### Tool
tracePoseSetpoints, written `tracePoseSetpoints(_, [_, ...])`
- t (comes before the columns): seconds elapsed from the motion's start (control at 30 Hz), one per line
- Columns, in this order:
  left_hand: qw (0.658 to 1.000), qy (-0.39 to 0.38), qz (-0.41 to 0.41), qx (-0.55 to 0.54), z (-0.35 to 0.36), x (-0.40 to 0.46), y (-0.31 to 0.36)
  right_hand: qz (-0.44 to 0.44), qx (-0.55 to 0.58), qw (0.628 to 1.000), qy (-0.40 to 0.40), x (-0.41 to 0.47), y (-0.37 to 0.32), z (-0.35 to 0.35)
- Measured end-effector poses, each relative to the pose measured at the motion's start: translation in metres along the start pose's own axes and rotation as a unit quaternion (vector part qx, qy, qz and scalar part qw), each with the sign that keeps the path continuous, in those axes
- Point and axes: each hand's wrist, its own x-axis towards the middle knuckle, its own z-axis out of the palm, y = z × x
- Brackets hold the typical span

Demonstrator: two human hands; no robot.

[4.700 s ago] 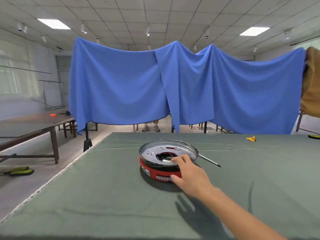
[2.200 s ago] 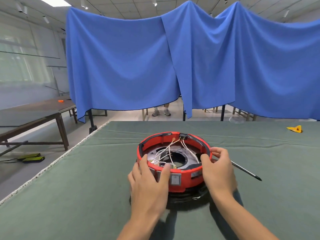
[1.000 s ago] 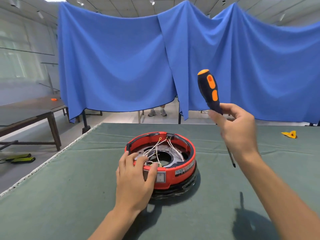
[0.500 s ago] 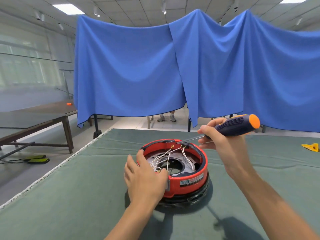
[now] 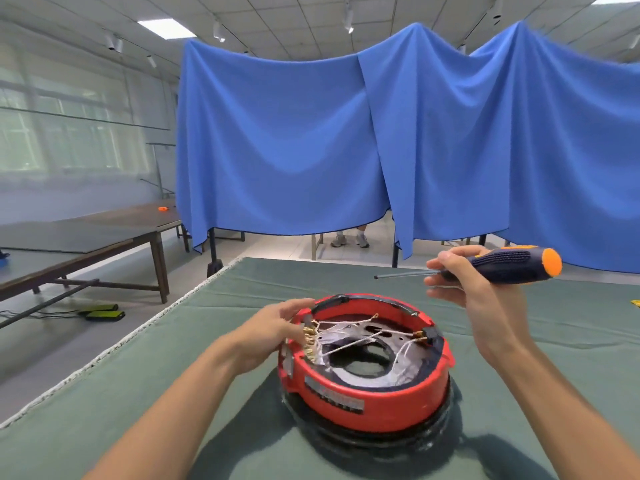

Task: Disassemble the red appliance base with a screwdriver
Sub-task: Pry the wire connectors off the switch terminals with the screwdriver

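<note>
The red appliance base [image 5: 367,393] lies upside down on the green table [image 5: 138,393], its open underside showing white wires, brass terminals and a dark plate with a round hole. My left hand [image 5: 273,330] grips its left rim, fingers curled by the terminals. My right hand [image 5: 474,289] holds a screwdriver [image 5: 502,266] with a dark blue and orange handle. It hovers level above the base's far right side, shaft pointing left, tip clear of the base.
The table's left edge runs diagonally past my left arm. A blue cloth [image 5: 381,150] hangs behind the table, with a person's feet [image 5: 349,240] under it. A brown table [image 5: 86,237] stands at the left. A small yellow object [image 5: 635,303] lies at the far right.
The base has turned, its label now facing me. My left hand shifted from the near rim to the left rim. The screwdriver tip lifted away from the base and moved right.
</note>
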Motion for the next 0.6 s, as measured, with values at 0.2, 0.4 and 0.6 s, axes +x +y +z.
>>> tracePoseSetpoints(0.2, [0.977,0.117,-0.052,0.172,-0.034,0.005,0.005,0.012,0.033,0.999,-0.027,0.002,0.002,0.001])
tracePoseSetpoints(0.4, [0.855,0.237,-0.103,0.449,0.012,0.004,-0.010,0.022,0.036,0.999,-0.035,-0.006,0.010,0.015])
tracePoseSetpoints(0.6, [0.927,0.021,-0.001,0.374,0.004,0.017,0.001,-0.005,0.060,0.998,-0.021,-0.007,0.009,0.015])
